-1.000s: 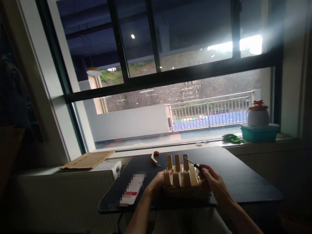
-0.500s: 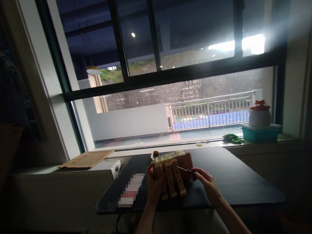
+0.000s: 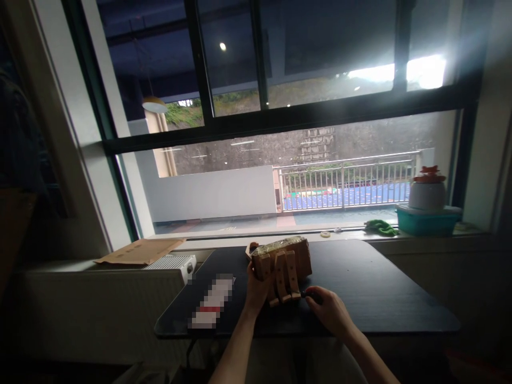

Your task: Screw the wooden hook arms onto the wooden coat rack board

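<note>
A wooden rack (image 3: 282, 264) with three upright slats is tipped on its side on the dark table (image 3: 380, 293), slats pointing toward me. My left hand (image 3: 256, 290) grips the rack's left end from below. My right hand (image 3: 326, 309) is closed around a small dark-handled screwdriver (image 3: 310, 294), its tip pointing at the base of the slats. A separate curved wooden piece (image 3: 252, 248) lies just behind the rack.
A blurred flat item (image 3: 212, 306) lies on the table's left part. A white heater (image 3: 170, 264) and brown cardboard (image 3: 140, 250) sit left of the table. On the windowsill stand a teal box (image 3: 428, 220) with a white pot, a green cloth (image 3: 380, 228) and a tape roll (image 3: 326, 234).
The rack went from lying flat with slats up to tipped on its side and lifted at one end. My right hand with the screwdriver dropped lower, below the slats.
</note>
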Demonstrator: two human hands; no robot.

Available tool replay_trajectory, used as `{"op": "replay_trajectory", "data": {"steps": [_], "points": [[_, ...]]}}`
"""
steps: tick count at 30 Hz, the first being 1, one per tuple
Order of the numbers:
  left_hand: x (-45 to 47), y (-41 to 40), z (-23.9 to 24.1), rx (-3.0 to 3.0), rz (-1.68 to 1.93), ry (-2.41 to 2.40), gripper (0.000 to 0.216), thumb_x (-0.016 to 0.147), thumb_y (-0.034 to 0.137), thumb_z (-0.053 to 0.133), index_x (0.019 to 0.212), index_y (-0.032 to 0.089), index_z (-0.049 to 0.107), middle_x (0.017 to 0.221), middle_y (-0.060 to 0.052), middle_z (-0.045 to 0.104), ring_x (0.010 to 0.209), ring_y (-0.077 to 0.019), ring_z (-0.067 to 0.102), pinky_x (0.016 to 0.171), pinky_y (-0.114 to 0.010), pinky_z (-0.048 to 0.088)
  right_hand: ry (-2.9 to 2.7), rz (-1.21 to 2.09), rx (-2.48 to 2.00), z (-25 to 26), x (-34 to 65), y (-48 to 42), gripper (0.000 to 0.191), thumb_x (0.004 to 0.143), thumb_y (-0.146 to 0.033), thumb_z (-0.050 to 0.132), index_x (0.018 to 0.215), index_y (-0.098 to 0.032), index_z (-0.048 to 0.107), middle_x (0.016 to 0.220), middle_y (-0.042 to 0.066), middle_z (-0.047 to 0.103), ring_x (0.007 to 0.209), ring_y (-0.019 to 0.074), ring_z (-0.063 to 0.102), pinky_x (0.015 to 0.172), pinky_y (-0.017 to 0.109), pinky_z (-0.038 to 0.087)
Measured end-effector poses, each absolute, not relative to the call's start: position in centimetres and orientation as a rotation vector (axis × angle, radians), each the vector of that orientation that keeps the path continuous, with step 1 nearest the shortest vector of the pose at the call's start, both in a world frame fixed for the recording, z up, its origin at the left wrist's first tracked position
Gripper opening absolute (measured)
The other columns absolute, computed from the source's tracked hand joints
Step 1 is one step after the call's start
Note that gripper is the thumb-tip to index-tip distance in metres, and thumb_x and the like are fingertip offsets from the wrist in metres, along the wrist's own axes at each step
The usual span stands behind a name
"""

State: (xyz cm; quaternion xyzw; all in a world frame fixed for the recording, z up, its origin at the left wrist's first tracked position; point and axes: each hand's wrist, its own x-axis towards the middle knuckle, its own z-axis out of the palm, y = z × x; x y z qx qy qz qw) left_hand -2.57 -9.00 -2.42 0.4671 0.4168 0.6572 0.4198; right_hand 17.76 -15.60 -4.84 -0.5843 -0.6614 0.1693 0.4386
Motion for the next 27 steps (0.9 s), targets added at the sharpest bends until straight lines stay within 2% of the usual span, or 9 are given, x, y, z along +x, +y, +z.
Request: {"op": "replay_trajectory", "data": {"steps": [5,15,27], "points": [[-2.7,-9.2,-2.3,1.196,1.638,1.112,0.07,0.057,0.015,0.083,0.117,0.02,0.048,0.105,-0.007,0.066,0.096,-0.024,0.064,0.081,-0.033,0.051,-1.564,0.311,-1.335,-5.1,18.1,-17.0,0.033,0.083,-0.036,0.047,0.101,-0.019,0.068,0.099,0.008,0.071,0.093,0.025,0.065,0.082,0.035,0.048],[-2.6,-9.3,-2.3,1.241,1.608,1.027,0.065,0.058,0.019,0.083,0.112,0.018,0.048,0.097,-0.005,0.067,0.089,-0.0224,0.065,0.075,-0.031,0.053,-1.631,0.303,-1.252,-5.4,18.2,-16.5,0.037,0.089,-0.035,0.041,0.11,-0.016,0.064,0.105,0.011,0.068,0.095,0.0232,0.063,0.082,0.033,0.048],[-2.6,-8.9,-3.1,1.279,1.614,1.035,0.064,0.061,0.02,0.082,0.113,0.019,0.045,0.102,-0.006,0.065,0.092,-0.0215,0.065,0.075,-0.03,0.053,-1.566,0.185,-1.253,-6.3,18.2,-16.6,0.031,0.085,-0.031,0.045,0.104,-0.019,0.066,0.099,0.007,0.069,0.088,0.0218,0.065,0.079,0.033,0.049]]}}
